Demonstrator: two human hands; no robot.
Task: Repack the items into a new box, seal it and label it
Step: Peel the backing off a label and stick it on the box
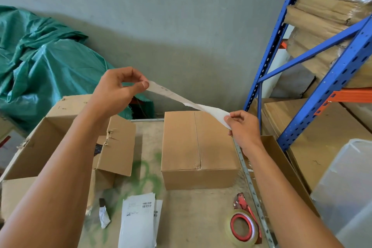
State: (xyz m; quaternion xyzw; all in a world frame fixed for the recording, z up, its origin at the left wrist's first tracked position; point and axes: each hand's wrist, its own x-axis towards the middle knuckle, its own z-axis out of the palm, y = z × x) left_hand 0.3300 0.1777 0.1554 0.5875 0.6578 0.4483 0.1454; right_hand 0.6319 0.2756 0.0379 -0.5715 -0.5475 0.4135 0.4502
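Grey wall behind, worn surface (181, 217) below. I see left hand (112, 94) fingers (144, 84) pinching one end of white label strip (187, 102), right hand (244, 127) pinching other end, strip twisted in air above sealed box (198, 147). Label thin, limp, likely sticky: hold corners only. Count: one closed box, one open box (50, 137), one tape roll (241, 227), small stack of label sheets (138, 221).

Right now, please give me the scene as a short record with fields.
left hand: pinches one end of the white paper strip
right hand: pinches the other end
strip: stretched in the air above the closed box
closed box: flaps shut, seam taped
open box: on the left
tape dispenser: on the table, front right
label sheets: front centre
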